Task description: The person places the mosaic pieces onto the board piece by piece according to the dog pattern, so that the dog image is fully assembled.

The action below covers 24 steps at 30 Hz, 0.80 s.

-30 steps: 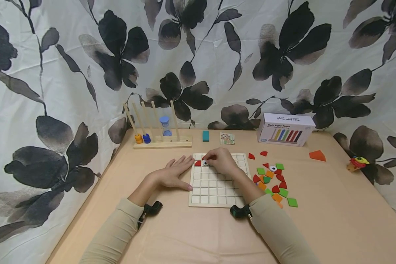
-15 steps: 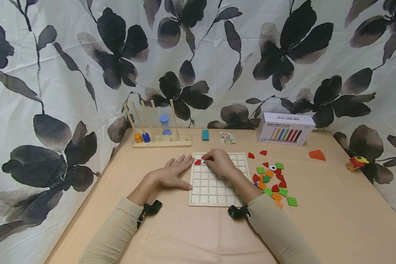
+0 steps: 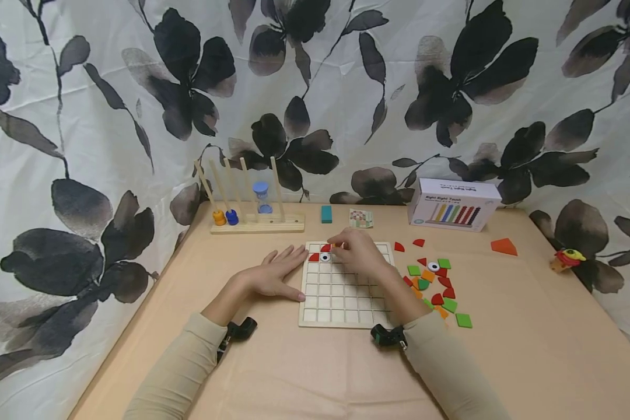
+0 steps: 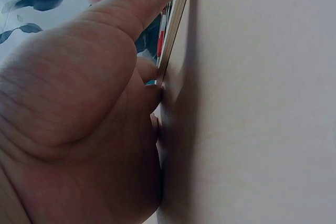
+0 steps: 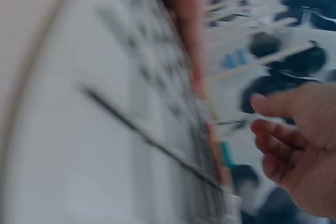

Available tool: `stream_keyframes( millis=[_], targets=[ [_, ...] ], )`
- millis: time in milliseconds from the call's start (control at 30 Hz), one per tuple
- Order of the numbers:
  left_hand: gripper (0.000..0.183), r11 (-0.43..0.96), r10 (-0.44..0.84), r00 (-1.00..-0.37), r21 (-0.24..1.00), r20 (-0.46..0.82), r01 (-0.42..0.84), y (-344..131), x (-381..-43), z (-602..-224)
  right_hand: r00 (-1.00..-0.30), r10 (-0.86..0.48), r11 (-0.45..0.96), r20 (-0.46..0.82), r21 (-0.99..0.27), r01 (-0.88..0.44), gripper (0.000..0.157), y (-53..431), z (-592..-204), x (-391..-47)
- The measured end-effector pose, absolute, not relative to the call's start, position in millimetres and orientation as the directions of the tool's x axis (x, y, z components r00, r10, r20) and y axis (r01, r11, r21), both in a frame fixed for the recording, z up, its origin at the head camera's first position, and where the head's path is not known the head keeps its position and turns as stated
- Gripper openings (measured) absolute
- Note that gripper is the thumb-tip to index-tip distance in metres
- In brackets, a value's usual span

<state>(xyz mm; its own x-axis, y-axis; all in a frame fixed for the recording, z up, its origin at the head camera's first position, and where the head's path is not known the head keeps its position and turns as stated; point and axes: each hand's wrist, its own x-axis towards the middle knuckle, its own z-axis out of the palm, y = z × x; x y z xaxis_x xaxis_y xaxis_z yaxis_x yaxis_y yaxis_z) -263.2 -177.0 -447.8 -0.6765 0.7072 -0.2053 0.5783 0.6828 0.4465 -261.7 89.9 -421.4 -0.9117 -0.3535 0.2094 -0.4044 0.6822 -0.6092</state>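
A pale gridded board lies on the table in front of the person. My left hand rests along its left edge, fingers spread and thumb at the side; the left wrist view shows the thumb against the board's edge. At the upper left of the grid sit two red curved pieces, one beside a round eye piece and another above the eye. My right hand hovers over the upper grid, just right of the eye. In the right wrist view its thumb and bent fingers are apart, with nothing between them.
Several loose red, green and orange pieces lie right of the board. Behind stand a wooden peg stand, a blue sand timer, a teal block, a small picture card and a white box. A toy bird sits far right.
My right hand has let go of the eye piece and moved up and to the right, uncovering it and the red piece above. My left hand has stayed put.
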Motion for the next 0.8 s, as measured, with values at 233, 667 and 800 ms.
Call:
stream_keyframes(
  millis=[233,667,800],
  targets=[
    [0.111,0.686,0.707,-0.676,0.434,-0.208,0.584,-175.0,-264.3,-449.0,-0.887,-0.414,0.591,0.203,-0.682,-0.431,0.026,157.3,-380.7,-247.6],
    [0.111,0.68,0.709,-0.679,0.44,-0.19,0.586,-175.9,-262.7,-450.5,-0.959,-0.277,0.68,-0.058,-0.717,-0.153,0.026,271.3,-391.0,-249.1],
    [0.111,0.684,0.707,-0.68,0.434,-0.196,0.586,-175.7,-262.2,-451.5,-0.952,-0.27,0.72,-0.142,-0.686,-0.102,0.024,288.1,-406.8,-252.0]
  ],
)
